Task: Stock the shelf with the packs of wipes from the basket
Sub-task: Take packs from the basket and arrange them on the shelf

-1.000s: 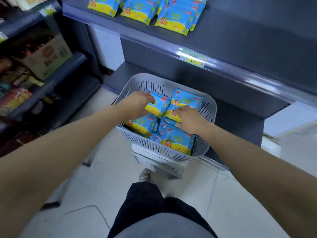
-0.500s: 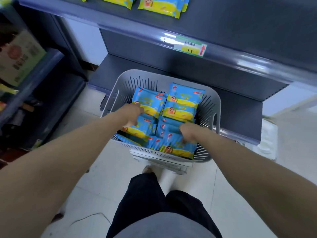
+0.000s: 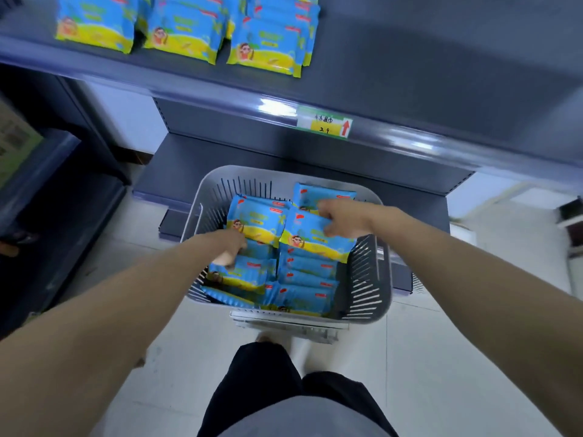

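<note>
A grey slatted basket point(image 3: 369, 279) stands on the floor below the shelf, filled with several blue-and-yellow packs of wipes. My right hand point(image 3: 342, 217) grips one pack point(image 3: 310, 236) and holds it tilted above the others at the basket's right. My left hand point(image 3: 232, 249) reaches down into the basket's left side, its fingers closed on another pack point(image 3: 243, 274) that lies low among the rest. The dark grey shelf point(image 3: 410, 74) above carries three rows of the same packs point(image 3: 186, 36) at its left.
A price tag point(image 3: 325, 123) with a red arrow sits on the shelf's front rail. A lower shelf board point(image 3: 176, 171) runs behind the basket. Another dark rack point(image 3: 47, 184) stands at the left. My legs point(image 3: 268, 380) are on the pale tiled floor.
My right hand has risen toward the basket's far right, lifting a pack clear of the pile. My left hand has stayed on the left side, low among the packs. The view has tilted up toward the shelf.
</note>
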